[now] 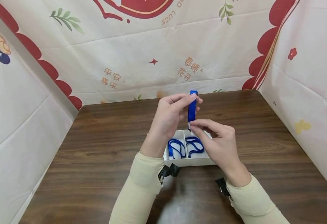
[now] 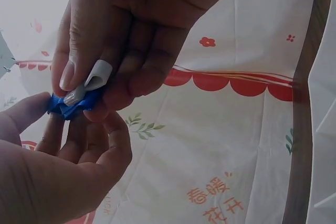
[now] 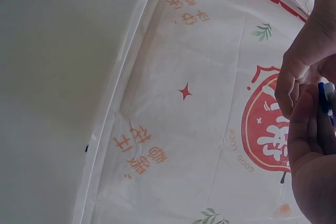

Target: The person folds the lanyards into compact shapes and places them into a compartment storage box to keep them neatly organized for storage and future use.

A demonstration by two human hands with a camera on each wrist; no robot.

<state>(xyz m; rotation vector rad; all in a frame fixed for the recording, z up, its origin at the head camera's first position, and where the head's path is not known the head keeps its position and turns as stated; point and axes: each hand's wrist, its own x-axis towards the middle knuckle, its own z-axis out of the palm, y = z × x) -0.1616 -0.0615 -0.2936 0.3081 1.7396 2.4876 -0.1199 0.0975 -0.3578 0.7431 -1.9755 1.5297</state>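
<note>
A blue lanyard (image 1: pixel 192 109), folded into a narrow upright strip, is held above a white divided box (image 1: pixel 197 162). My left hand (image 1: pixel 166 116) pinches its upper part between thumb and fingers. At the lower end, my right hand (image 1: pixel 222 143) pinches it by thumb and forefinger, beside a small white piece (image 2: pixel 98 74) that shows as a loop in the left wrist view. Inside the box, one looped blue lanyard (image 1: pixel 170 151) lies in the left compartment and another lanyard (image 1: pixel 196 152) in the one beside it. My right hand hides the box's right end.
The box stands on a brown wood-grain table (image 1: pixel 101 161). A printed white cloth (image 1: pixel 141 46) hangs behind the table's far edge, and white side walls (image 1: pixel 314 93) border it left and right. Black straps (image 1: pixel 170 170) hang at both wrists.
</note>
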